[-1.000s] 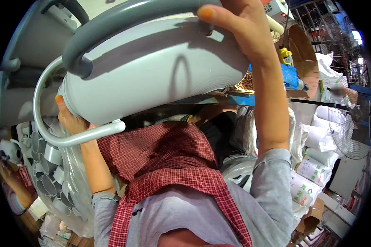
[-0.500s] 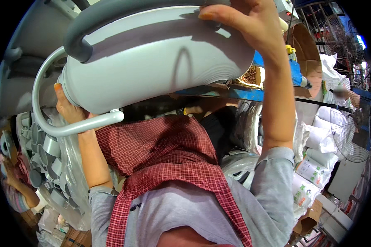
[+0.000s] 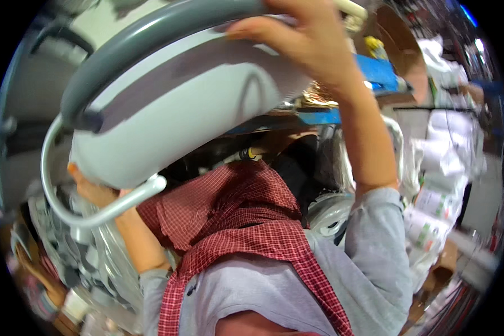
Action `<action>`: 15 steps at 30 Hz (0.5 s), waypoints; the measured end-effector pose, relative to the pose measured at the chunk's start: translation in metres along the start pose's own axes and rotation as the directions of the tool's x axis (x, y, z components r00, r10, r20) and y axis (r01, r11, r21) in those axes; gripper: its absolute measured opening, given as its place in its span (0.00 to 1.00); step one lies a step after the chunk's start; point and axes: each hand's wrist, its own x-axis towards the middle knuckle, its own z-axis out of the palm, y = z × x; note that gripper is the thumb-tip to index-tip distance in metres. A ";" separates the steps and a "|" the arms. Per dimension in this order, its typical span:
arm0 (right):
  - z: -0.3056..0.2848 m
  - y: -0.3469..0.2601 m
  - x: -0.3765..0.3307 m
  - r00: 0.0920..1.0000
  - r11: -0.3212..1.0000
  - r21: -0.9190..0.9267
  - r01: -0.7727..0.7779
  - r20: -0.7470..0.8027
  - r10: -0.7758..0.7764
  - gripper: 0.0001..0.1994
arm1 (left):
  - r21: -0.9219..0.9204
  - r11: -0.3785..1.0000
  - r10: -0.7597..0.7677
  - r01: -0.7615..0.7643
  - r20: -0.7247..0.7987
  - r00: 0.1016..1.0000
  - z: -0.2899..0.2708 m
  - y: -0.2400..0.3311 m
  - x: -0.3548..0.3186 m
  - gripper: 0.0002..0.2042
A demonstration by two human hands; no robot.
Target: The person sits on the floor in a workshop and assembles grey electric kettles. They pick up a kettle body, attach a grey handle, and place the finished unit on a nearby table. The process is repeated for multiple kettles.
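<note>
A large, rounded light-grey plastic body (image 3: 173,112) is held up before my chest, tilted with its left end lower. Along its top runs a thick dark-grey curved handle (image 3: 151,33). A thinner pale-grey curved bar (image 3: 53,185) loops around its left end and stops in a rounded tip. My left hand (image 3: 95,190) grips the lower left end from beneath, its fingers partly hidden behind the bar. My right hand (image 3: 308,42) is clasped at the upper right, thumb across the top beside the dark handle; its other fingers are cut off by the picture's edge.
A blue bench edge (image 3: 319,116) lies beyond, with small brass-coloured pieces (image 3: 319,94) and a blue tool (image 3: 378,73). Bags of grey plastic parts (image 3: 78,246) stand at left, near another person's arm (image 3: 45,274). Stacked white sacks (image 3: 442,190) stand at right.
The grey body has tipped further, its left end dropping and its right end shifting left, with both hands still on it. The whole view has turned slightly and is blurred.
</note>
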 end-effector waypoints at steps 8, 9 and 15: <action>0.026 0.017 -0.002 0.994 0.999 -0.021 -0.043 -0.097 0.040 0.21 | -0.139 0.985 -0.131 0.102 -0.215 0.968 0.060 0.042 -0.047 0.21; 0.033 0.015 0.002 0.995 0.999 -0.031 -0.035 -0.091 0.032 0.21 | -0.113 0.991 -0.104 0.076 -0.259 0.960 0.061 0.057 -0.061 0.21; -0.013 0.008 -0.102 0.945 0.949 -0.316 0.004 -0.310 -0.107 0.21 | -0.217 0.965 -0.173 0.150 -0.092 0.981 0.057 0.044 -0.072 0.20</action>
